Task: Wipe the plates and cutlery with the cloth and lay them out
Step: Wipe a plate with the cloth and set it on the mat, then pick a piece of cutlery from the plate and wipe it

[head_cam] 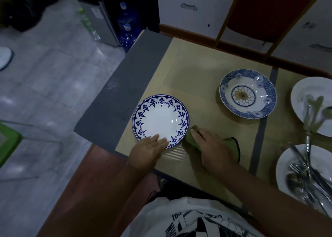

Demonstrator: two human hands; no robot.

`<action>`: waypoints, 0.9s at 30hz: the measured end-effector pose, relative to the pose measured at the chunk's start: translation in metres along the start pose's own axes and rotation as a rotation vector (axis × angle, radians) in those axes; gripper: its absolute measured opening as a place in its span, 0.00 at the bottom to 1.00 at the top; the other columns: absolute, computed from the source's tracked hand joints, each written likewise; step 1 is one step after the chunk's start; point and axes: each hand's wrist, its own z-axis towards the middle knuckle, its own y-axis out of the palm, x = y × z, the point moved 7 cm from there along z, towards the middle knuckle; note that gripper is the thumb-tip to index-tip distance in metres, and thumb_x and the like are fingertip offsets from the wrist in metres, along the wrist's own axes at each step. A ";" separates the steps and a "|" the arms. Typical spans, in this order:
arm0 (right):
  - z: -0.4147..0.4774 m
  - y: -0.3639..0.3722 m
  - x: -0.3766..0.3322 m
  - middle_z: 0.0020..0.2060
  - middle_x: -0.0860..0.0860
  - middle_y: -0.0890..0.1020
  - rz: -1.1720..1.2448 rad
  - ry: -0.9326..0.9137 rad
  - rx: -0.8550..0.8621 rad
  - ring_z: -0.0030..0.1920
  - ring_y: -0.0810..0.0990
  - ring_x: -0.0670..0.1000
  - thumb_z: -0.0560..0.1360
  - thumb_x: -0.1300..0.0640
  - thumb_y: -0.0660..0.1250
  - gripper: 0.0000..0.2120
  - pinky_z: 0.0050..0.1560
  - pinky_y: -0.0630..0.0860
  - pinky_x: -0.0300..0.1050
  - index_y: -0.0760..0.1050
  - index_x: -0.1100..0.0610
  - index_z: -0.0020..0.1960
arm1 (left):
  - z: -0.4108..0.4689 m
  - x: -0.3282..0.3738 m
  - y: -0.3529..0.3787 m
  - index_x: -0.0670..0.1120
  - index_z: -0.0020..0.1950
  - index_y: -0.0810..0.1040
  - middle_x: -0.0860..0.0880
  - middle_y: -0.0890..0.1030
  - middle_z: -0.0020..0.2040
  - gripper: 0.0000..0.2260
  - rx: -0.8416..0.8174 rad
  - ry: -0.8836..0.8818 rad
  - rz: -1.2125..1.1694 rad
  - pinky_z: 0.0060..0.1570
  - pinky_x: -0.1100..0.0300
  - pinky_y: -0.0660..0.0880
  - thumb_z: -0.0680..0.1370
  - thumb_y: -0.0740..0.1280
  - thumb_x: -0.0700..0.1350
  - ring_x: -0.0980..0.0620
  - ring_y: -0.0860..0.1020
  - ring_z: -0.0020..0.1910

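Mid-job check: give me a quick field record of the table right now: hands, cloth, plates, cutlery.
left hand: fingers flat on near rim of the blue-bordered plate
right hand: on the green cloth, beside that plate
cloth: on the placemat, not touching the plate's inside
patterned bowl: empty, farther right on the mat
white plates: far one, near one, both at right edge
cutlery: piled on both white plates, blurred

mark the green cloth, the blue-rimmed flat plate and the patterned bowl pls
green cloth [231, 146], head view, on the flap right of the hand.
blue-rimmed flat plate [159, 118], head view, white centre.
patterned bowl [242, 94], head view, flower medallion in its well.
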 end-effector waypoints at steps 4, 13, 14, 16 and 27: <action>-0.008 0.014 0.010 0.73 0.48 0.61 -0.105 0.098 -0.121 0.69 0.63 0.58 0.70 0.47 0.64 0.36 0.63 0.63 0.64 0.51 0.42 0.74 | -0.001 -0.003 -0.002 0.46 0.60 0.85 0.48 0.86 0.59 0.16 -0.048 -0.027 -0.028 0.56 0.46 0.79 0.76 0.63 0.47 0.43 0.83 0.59; -0.011 0.022 0.014 0.74 0.49 0.59 -0.055 0.197 -0.099 0.69 0.62 0.56 0.75 0.44 0.60 0.33 0.64 0.59 0.67 0.45 0.35 0.72 | 0.012 0.013 -0.008 0.47 0.77 0.70 0.50 0.72 0.75 0.29 -0.143 -0.184 -0.136 0.76 0.48 0.59 0.80 0.56 0.60 0.49 0.66 0.77; -0.011 0.023 0.015 0.74 0.49 0.59 -0.049 0.201 -0.117 0.68 0.63 0.56 0.74 0.48 0.63 0.36 0.64 0.59 0.66 0.45 0.35 0.73 | 0.016 0.016 -0.009 0.47 0.77 0.70 0.50 0.72 0.75 0.29 -0.149 -0.169 -0.142 0.77 0.48 0.59 0.81 0.56 0.60 0.49 0.65 0.78; -0.012 0.021 0.016 0.73 0.49 0.60 -0.030 0.196 -0.126 0.67 0.63 0.57 0.71 0.54 0.65 0.39 0.63 0.60 0.62 0.47 0.37 0.73 | 0.024 0.025 -0.011 0.47 0.77 0.70 0.50 0.72 0.75 0.28 -0.154 -0.127 -0.148 0.77 0.50 0.57 0.81 0.55 0.59 0.50 0.64 0.78; -0.088 -0.029 0.053 0.68 0.50 0.69 0.173 0.372 0.140 0.60 0.69 0.57 0.67 0.70 0.65 0.41 0.54 0.72 0.52 0.59 0.41 0.72 | 0.085 0.107 -0.015 0.47 0.79 0.66 0.51 0.67 0.78 0.28 -0.232 0.212 -0.125 0.77 0.46 0.57 0.83 0.49 0.60 0.51 0.58 0.80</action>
